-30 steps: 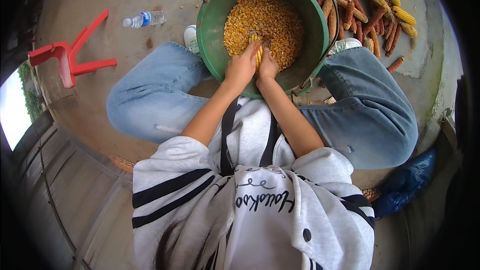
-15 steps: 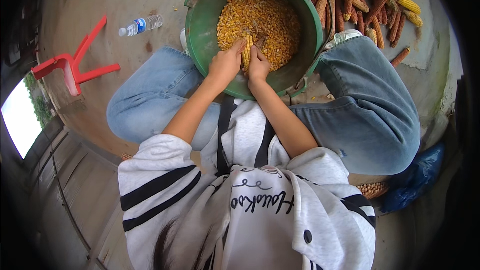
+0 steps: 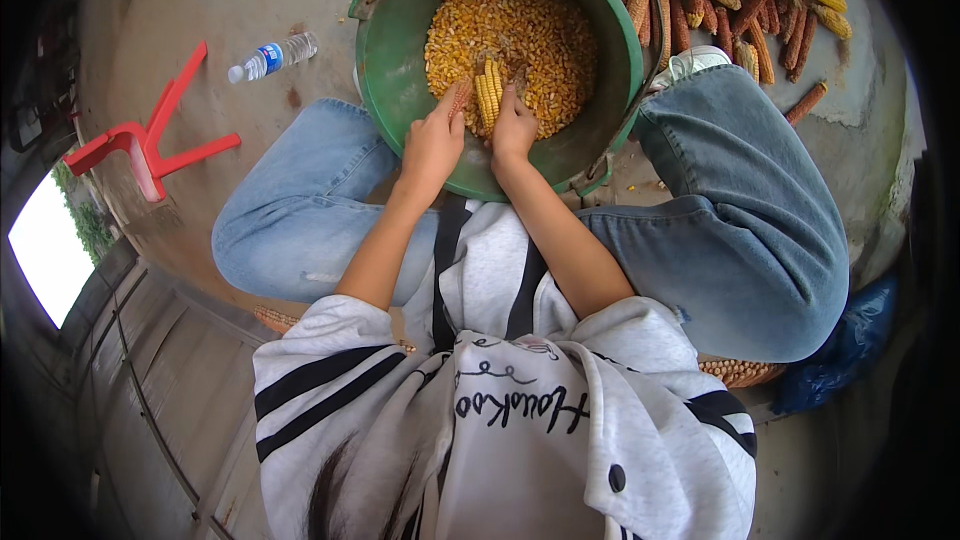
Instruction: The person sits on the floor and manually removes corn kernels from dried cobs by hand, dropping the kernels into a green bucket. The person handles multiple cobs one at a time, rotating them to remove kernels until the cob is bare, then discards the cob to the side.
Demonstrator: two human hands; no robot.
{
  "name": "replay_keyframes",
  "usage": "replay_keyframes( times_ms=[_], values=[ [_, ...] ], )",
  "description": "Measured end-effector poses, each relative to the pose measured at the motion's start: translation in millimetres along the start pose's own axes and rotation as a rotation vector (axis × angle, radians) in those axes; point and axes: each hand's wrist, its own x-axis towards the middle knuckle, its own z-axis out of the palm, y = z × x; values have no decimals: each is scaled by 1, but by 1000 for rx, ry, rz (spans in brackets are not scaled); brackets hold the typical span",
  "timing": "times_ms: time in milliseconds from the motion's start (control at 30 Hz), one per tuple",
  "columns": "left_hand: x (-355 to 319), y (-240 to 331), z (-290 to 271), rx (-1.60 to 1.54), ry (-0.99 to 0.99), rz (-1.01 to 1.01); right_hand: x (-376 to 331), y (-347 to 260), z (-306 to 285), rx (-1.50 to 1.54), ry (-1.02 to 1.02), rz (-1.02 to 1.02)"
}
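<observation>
Over the green tub (image 3: 395,70) (half full of loose yellow kernels (image 3: 530,25)), the left hand (image 3: 432,145) and right hand (image 3: 514,128) both close around one corn cob (image 3: 487,100), partly stripped, held just above the kernels.
</observation>
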Motion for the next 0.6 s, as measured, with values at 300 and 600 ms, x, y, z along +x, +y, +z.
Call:
replay_keyframes(
  times_ms=[300,600],
  values=[
    [32,3,24,119,12,47,-9,-13,0,155,-78,141],
    [-13,2,13,-40,-19,36,-7,-15,-2,164,-58,233]
  ],
)
